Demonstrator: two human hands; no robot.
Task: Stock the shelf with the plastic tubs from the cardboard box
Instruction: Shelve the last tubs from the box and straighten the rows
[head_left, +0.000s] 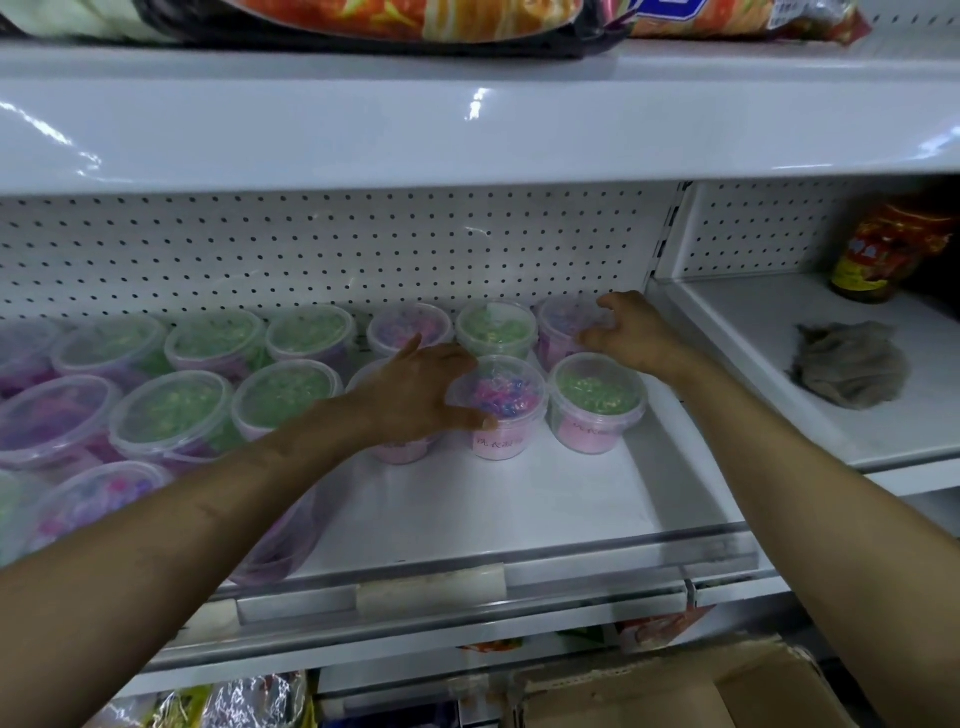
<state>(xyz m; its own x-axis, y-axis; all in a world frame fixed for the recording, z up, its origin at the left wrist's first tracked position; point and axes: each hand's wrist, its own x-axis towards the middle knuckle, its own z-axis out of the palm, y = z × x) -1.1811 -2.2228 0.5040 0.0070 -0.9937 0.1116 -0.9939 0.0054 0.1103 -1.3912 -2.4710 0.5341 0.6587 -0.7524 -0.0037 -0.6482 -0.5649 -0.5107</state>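
Your left hand curls round the pink-and-blue tub in the near row on the shelf; your right hand hovers, fingers apart, by the far purple tub. Likely light, slick, thin-walled: hold its sides under the rim.

The white shelf has a pegboard back and a clear front lip; plastic tubs with clear lids stand on it in rows, crowded toward the left. A tub of pink and blue pieces stands just beside a green-filled tub. On the neighbouring shelf rest a grey rag and a jar.
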